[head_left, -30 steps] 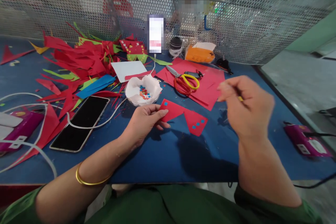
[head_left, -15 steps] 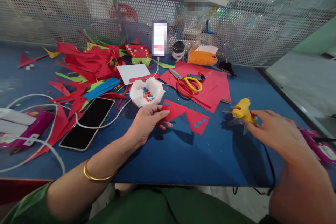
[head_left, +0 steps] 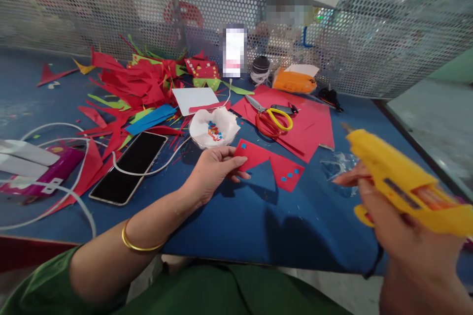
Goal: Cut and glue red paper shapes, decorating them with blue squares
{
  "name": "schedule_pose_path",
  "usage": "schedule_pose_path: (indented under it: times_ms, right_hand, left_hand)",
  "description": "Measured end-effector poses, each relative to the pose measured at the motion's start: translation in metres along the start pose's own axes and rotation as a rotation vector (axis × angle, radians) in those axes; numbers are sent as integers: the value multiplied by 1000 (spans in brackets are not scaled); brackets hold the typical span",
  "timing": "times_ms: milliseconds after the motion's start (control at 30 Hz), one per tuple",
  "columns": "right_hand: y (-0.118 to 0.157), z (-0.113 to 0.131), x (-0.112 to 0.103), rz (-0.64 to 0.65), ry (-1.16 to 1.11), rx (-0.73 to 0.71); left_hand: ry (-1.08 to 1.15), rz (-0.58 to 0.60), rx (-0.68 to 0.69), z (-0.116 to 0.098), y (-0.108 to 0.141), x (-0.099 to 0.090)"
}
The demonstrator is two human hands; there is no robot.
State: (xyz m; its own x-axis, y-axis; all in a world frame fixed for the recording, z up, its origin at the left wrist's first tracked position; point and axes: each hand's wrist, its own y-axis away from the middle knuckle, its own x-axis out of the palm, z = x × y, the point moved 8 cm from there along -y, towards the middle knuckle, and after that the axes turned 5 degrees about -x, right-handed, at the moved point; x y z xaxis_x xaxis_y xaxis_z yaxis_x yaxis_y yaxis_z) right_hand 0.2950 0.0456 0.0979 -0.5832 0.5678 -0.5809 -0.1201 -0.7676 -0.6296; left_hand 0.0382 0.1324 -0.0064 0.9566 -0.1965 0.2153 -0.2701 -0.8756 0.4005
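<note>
Between the thumb and fingers of my left hand (head_left: 218, 174) is the left end of a red paper cutout (head_left: 288, 171). A V-shaped notch opens at its lower edge, and small blue squares sit on both ends. My right hand (head_left: 399, 221) grips a yellow glue gun (head_left: 395, 167), raised over the right of the table with its nozzle pointing up and left. Crumpled clear plastic (head_left: 342, 170) lies under the nozzle. Just beyond my left hand stands a white-lined bowl (head_left: 197, 130) with small blue and red paper bits in it.
Scissors (head_left: 277, 119) with red and yellow handles lie on red sheets (head_left: 314, 123). A dark phone (head_left: 129, 167) and looping white cable (head_left: 164, 169) are at left. Red scraps (head_left: 136, 81) pile behind. A lit phone (head_left: 234, 54) stands against the mesh panel (head_left: 236, 2).
My right hand has lifted the glue gun off the table and swung it level, its side now showing. My left hand keeps its hold on the red cutout. The view has shifted slightly.
</note>
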Motion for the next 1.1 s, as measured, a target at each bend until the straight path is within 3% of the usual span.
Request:
schedule_pose_path:
  times_ms: [133, 267, 633, 1100]
  right_hand:
    - [10, 60, 61, 369, -249, -151]
    - [18, 71, 90, 457, -259, -184]
    - [26, 67, 99, 447, -176, -272]
    - [28, 66, 100, 474, -135, -253]
  left_hand:
    - [25, 8, 42, -5, 1, 0]
    - [58, 26, 70, -8, 1, 0]
    - [77, 34, 16, -1, 2, 1]
    - [63, 40, 13, 0, 3, 2]
